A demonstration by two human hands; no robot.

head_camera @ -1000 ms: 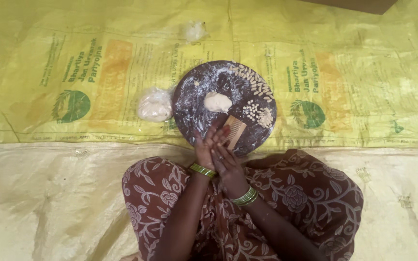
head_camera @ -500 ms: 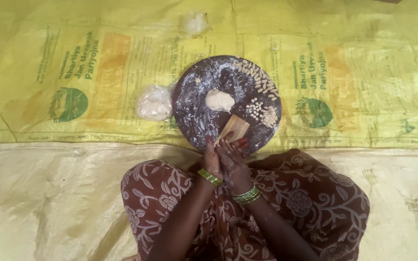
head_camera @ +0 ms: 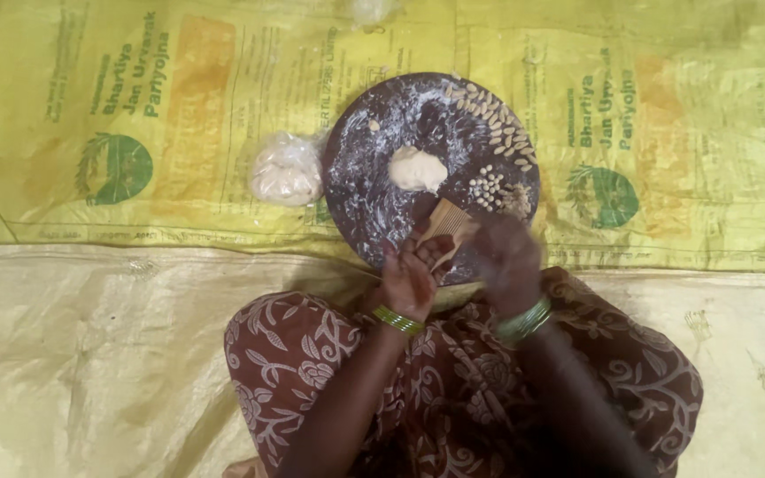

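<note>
At the bottom centre, both forearms rise from a lap in brown patterned cloth, green bangles at the wrists. The left hand [head_camera: 411, 281] is palm-up, its grip curled round a small wooden comb [head_camera: 446, 221] that rests against the fingers. The right hand [head_camera: 506, 261] sits just beside it, blurred — I cannot tell whether its grip is open or closed. Past them, in mid-frame, lies a round dark board [head_camera: 356, 190] dusted with flour, carrying a dough lump [head_camera: 417, 168] and small shaped pieces [head_camera: 493, 119]. Left of it — a bag of dough [head_camera: 287, 170] on the yellow sheet [head_camera: 179, 115].
</note>
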